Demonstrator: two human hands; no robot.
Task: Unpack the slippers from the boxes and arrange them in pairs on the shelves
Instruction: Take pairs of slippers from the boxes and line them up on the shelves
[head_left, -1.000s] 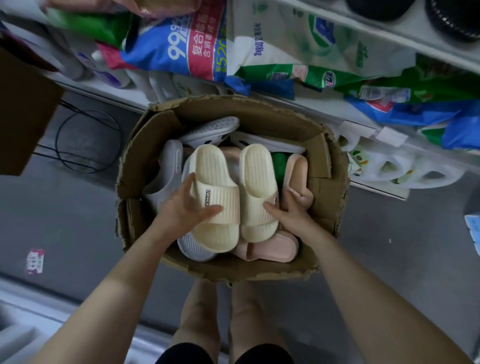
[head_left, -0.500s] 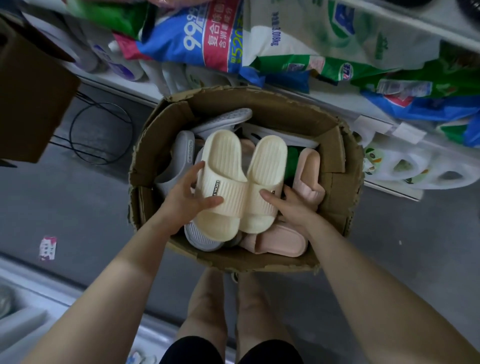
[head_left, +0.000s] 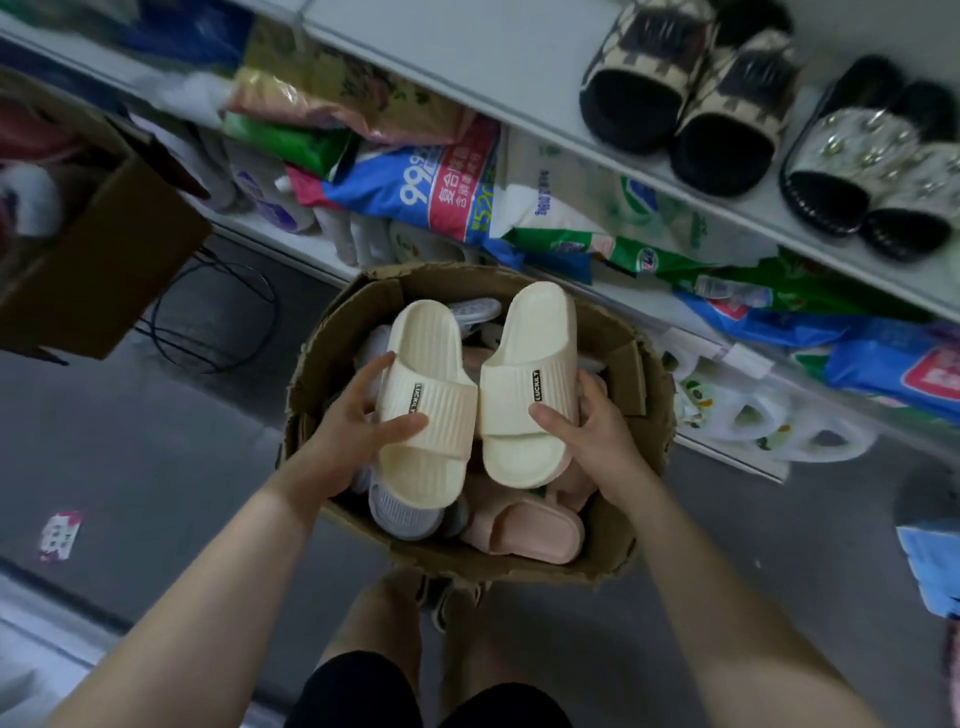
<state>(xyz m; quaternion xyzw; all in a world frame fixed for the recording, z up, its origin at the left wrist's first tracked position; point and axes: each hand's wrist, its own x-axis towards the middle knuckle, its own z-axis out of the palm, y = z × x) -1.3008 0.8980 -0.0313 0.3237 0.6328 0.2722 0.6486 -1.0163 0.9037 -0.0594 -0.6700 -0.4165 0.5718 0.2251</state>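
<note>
Two cream slippers are lifted above an open cardboard box (head_left: 332, 343) on the floor. My left hand (head_left: 348, 431) grips the left cream slipper (head_left: 426, 395) by its strap, thumb on top. My right hand (head_left: 592, 431) grips the right cream slipper (head_left: 530, 384) the same way. The two slippers are held side by side, toes pointing away from me. Inside the box lie more slippers, among them a pink slipper (head_left: 524, 530) and a grey slipper (head_left: 400, 514). A white shelf (head_left: 519, 67) above carries two slipper pairs.
On the shelf stand a checked black-and-beige pair (head_left: 685, 98) and a studded black pair (head_left: 872, 171). Detergent bags (head_left: 441, 182) fill the lower shelf behind the box. Another cardboard box (head_left: 88, 249) is at the left. My legs (head_left: 384, 623) stand against the box.
Both hands have raised the cream pair up out of the box. The view has tilted upward, bringing the shelf with slippers into sight.
</note>
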